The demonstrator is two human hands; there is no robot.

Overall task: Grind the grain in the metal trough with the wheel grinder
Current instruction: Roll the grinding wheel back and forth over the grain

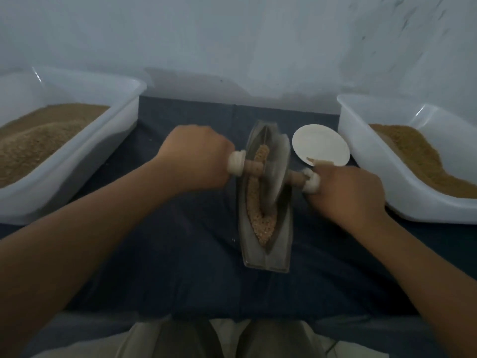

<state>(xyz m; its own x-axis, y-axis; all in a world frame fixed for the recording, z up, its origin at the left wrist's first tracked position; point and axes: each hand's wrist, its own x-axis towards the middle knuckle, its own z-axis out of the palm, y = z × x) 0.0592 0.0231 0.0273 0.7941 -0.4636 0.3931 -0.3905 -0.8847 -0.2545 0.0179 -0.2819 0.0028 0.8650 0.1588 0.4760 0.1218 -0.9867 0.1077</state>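
Observation:
A boat-shaped metal trough (282, 244) lies lengthwise on the dark blue cloth in front of me. Tan grain (254, 208) fills its groove. The wheel grinder (278, 169), a grey disc on a wooden axle, stands in the groove near the far half, blurred with motion. My left hand (196, 158) grips the axle's left handle, just outside its pale knob. My right hand (346, 192) grips the right handle in the same way. The handle ends are hidden inside my fists.
A white plastic tub (124, 120) of brown grain stands at the left, another tub (361, 161) at the right. A small white dish (320, 144) with a few crumbs lies between the trough and the right tub. A pale wall rises close behind.

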